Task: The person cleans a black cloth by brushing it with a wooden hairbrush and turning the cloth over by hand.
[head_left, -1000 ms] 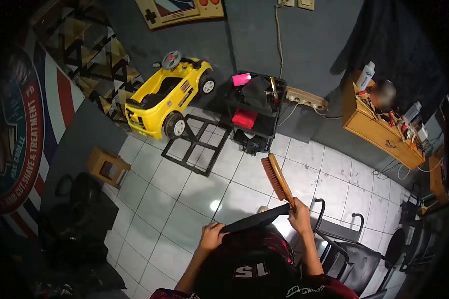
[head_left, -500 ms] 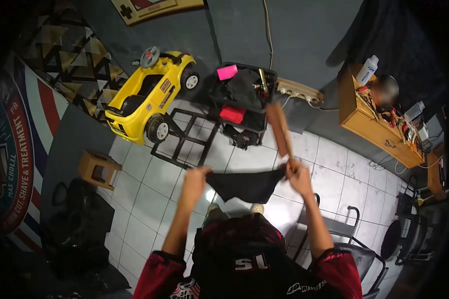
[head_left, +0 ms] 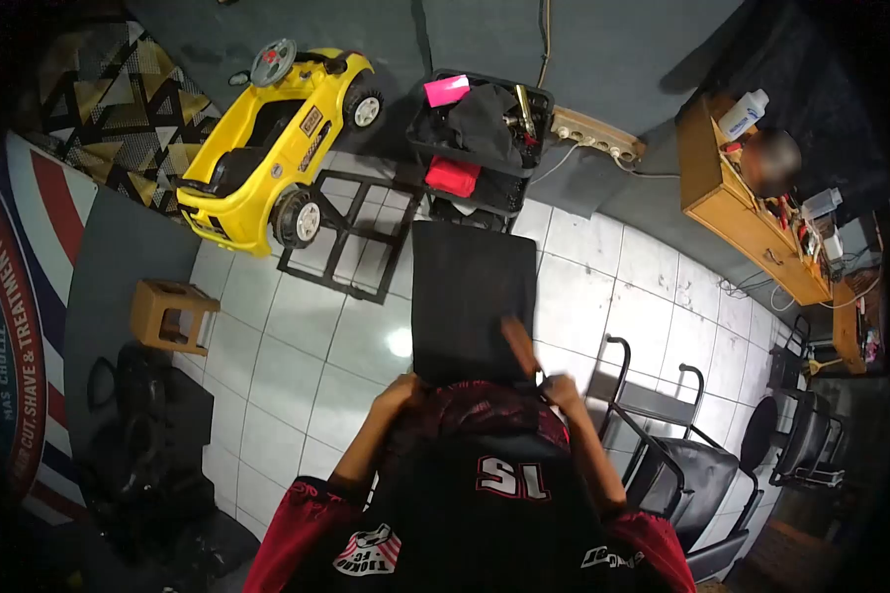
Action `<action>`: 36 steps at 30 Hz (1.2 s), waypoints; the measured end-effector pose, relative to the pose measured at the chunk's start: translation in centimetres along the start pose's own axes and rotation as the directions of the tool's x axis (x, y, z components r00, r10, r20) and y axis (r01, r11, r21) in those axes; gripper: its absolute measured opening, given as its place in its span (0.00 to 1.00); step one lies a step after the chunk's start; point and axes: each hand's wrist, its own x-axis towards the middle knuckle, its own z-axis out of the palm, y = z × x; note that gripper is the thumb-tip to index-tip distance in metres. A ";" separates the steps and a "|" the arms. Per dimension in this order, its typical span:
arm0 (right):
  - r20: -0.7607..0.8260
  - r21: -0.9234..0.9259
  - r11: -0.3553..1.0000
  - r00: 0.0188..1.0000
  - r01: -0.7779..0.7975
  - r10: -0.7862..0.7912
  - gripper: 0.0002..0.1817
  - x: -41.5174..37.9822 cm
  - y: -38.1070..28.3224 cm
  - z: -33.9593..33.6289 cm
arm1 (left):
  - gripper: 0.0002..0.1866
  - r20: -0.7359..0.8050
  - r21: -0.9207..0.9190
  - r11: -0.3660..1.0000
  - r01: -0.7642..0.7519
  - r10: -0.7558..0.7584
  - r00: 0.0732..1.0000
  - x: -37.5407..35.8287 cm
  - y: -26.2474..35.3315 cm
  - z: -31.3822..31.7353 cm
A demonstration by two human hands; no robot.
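A black cloth (head_left: 473,296) is spread out in front of my body, its near edge close to my waist. My left hand (head_left: 398,393) is closed on the near left corner. At the near right corner, my right hand (head_left: 564,391) is closed on the cloth as well as on a long, flat brown object (head_left: 519,346). That object looks like wood and slants over the cloth; blur hides its exact kind.
Ahead stand a yellow toy car (head_left: 257,148) and a black tiered cart (head_left: 480,124). A brown stool (head_left: 173,314) is on the left. On the right are a black chair (head_left: 697,474) and a wooden cabinet (head_left: 727,203) with bottles and tools on top.
Both hands have come back toward my waist. The cloth, which sagged between them, now spreads out forward. The brown object has moved down and tilts more to the left.
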 end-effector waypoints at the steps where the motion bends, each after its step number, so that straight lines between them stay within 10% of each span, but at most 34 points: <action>1: -0.058 -0.021 0.998 0.996 0.062 -0.063 0.12 -2.2 -1.2 0.2 | 0.19 0.281 -0.056 0.992 0.117 -0.097 0.955 -1.0 9.0 -11.0; 3: -0.212 0.061 0.989 0.970 0.133 -0.117 0.10 -2.1 -1.6 -0.1 | 0.19 0.144 -0.135 0.991 -0.001 0.021 0.989 0.1 6.2 -9.8; 5: -0.217 0.667 0.744 0.949 -0.028 0.230 0.05 -2.2 -5.2 -2.4 | 0.19 0.011 -0.203 0.972 -0.118 0.123 0.992 0.5 5.9 -9.4; 7: -0.606 0.240 0.952 0.796 0.192 -0.008 0.04 -1.8 -9.4 -6.8 | 0.20 -0.264 -0.066 0.996 0.062 -0.078 0.961 3.6 8.6 -12.5; 9: -0.647 0.474 0.768 0.762 0.431 -0.028 0.05 -1.4 -12.5 -10.6 | 0.23 -0.350 0.022 0.997 0.068 -0.056 0.935 6.2 11.9 -18.1; 13: -0.867 0.348 0.531 0.481 0.773 -0.132 0.14 -8.0 -22.4 -19.0 | 0.29 -0.797 -0.160 0.863 -0.480 0.174 0.579 4.4 23.3 -29.6; 17: -0.958 0.134 0.446 0.230 0.885 -0.170 0.15 -10.9 -23.8 -19.2 | 0.32 -0.872 0.113 0.859 -0.499 0.326 0.365 1.2 25.9 -31.0; 19: -0.949 0.175 0.468 0.274 0.866 -0.153 0.14 -9.7 -22.9 -16.2 | 0.32 -0.830 0.192 0.889 -0.416 0.373 0.415 1.4 23.5 -27.7; 21: -0.862 0.129 0.673 0.418 0.728 -0.287 0.18 -5.9 -18.0 -10.7 | 0.29 -0.651 0.065 0.932 -0.356 0.310 0.693 1.3 19.4 -23.0; 22: -0.617 0.286 0.923 0.786 0.257 -0.028 0.17 -4.7 -14.9 -8.0 | 0.28 -0.437 -0.051 0.964 -0.263 0.215 0.874 1.1 15.4 -19.1; 23: -0.474 -0.103 0.994 0.877 0.034 -0.079 0.14 -3.7 -11.9 -5.4 | 0.27 -0.175 -0.139 0.981 -0.136 0.111 0.978 0.4 11.3 -15.6; 26: -0.102 -0.486 0.873 0.994 -0.027 -0.026 0.12 -3.4 -5.3 -0.5 | 0.25 0.388 -0.275 0.897 0.346 -0.226 0.894 -2.3 6.9 -12.3; 28: -0.155 -0.311 0.931 0.956 0.193 -0.250 0.10 -3.6 -6.0 -1.4 | 0.23 0.180 -0.205 0.971 0.125 -0.088 0.980 -3.2 8.1 -12.8; 29: -0.074 0.115 0.991 0.995 -0.063 0.071 0.08 -3.3 -7.1 -2.7 | 0.23 0.183 -0.211 0.967 0.144 -0.105 0.977 -3.5 8.1 -12.2; 31: -0.262 0.367 0.930 0.961 0.016 0.087 0.06 -2.7 -8.7 -4.2 | 0.18 -0.196 -0.286 0.958 -0.033 -0.024 0.980 -1.8 8.4 -12.1; 36: -0.724 0.203 0.872 0.668 0.445 -0.172 0.14 -3.5 -16.5 -12.6 | 0.24 -0.580 -0.493 0.837 -0.237 -0.113 0.806 2.4 15.3 -22.0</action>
